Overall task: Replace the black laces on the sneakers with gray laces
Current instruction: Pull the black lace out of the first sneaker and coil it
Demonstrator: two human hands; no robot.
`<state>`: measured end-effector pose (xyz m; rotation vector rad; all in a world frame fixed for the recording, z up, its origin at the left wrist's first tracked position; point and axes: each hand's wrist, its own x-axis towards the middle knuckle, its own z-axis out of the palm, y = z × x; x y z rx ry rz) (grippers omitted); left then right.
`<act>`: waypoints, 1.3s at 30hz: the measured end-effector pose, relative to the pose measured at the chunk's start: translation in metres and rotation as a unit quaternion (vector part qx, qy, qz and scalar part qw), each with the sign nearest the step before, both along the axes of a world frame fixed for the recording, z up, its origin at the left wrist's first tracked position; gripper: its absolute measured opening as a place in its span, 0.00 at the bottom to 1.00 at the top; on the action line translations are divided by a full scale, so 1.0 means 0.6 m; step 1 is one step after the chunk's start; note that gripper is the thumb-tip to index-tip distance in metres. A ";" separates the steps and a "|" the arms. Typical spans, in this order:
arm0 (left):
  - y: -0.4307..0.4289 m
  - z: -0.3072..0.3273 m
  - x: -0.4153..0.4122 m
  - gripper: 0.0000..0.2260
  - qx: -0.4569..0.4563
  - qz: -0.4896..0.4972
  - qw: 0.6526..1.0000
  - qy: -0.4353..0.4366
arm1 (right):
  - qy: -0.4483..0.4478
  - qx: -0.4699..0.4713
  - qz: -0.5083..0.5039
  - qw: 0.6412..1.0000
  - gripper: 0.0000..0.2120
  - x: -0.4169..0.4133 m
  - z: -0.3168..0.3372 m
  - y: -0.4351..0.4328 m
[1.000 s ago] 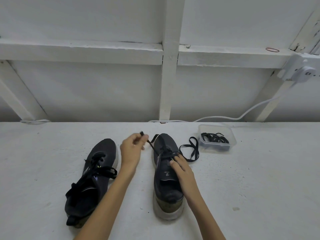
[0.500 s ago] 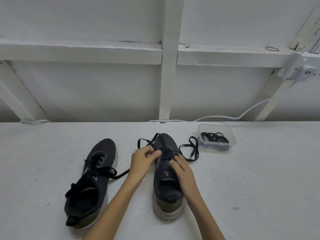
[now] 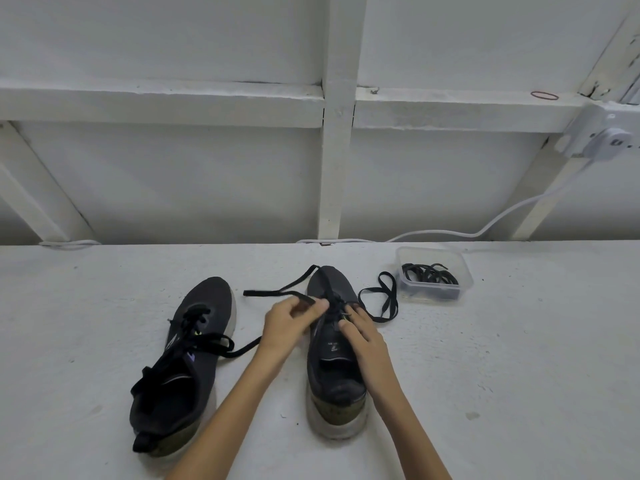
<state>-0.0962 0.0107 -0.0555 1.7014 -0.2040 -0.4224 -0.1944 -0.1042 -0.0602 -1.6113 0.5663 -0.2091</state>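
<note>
My left hand [image 3: 291, 322] pinches the black lace [image 3: 277, 291] of the middle sneaker [image 3: 334, 372] with curled fingers, and the loose end lies on the white bench [image 3: 519, 375] just left of the toe. My right hand [image 3: 363, 336] rests on top of that shoe by the lace holes with bent fingers, but I cannot tell if they hold the lace. The left sneaker [image 3: 194, 348] sits in the lower left with its lace on, and a clear plastic box [image 3: 464, 271] of dark laces [image 3: 429, 273] sits at the right.
</note>
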 end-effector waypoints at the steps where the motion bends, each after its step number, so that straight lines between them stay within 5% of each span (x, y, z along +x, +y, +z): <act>1: -0.002 -0.005 -0.003 0.07 0.021 -0.011 0.999 -0.024 | 0.001 -0.002 0.000 1.000 0.21 0.000 0.001 0.000; 8: 0.005 0.023 0.028 0.10 0.004 0.085 0.992 -0.092 | 0.004 -0.006 0.010 1.000 0.22 -0.001 -0.003 -0.004; 16: 0.006 -0.017 -0.001 0.06 0.024 0.014 0.998 -0.056 | -0.008 -0.126 -0.037 0.991 0.18 0.004 0.014 -0.018; 19: 0.004 -0.029 -0.010 0.04 0.036 0.020 0.995 -0.094 | -0.069 -0.269 -0.042 0.960 0.15 0.021 0.044 -0.042; 21: 0.002 -0.029 -0.011 0.06 0.044 0.040 0.993 -0.101 | -0.114 -0.374 0.057 0.919 0.12 0.043 0.067 -0.060; 24: -0.003 -0.027 -0.016 0.08 0.051 0.070 0.990 -0.107 | -0.072 -0.491 0.260 0.828 0.15 0.075 0.089 -0.074; 27: -0.005 -0.030 -0.023 0.08 0.046 0.097 0.989 -0.099 | -0.004 -0.532 0.344 0.774 0.16 0.097 0.099 -0.075; 34: -0.004 -0.037 -0.022 0.09 0.036 0.127 0.988 -0.084 | -0.034 -0.576 0.369 0.728 0.15 0.117 0.091 -0.067; 39: -0.005 -0.034 -0.022 0.09 0.047 0.130 0.987 -0.085 | -0.084 -0.536 0.345 0.766 0.12 0.113 0.070 -0.080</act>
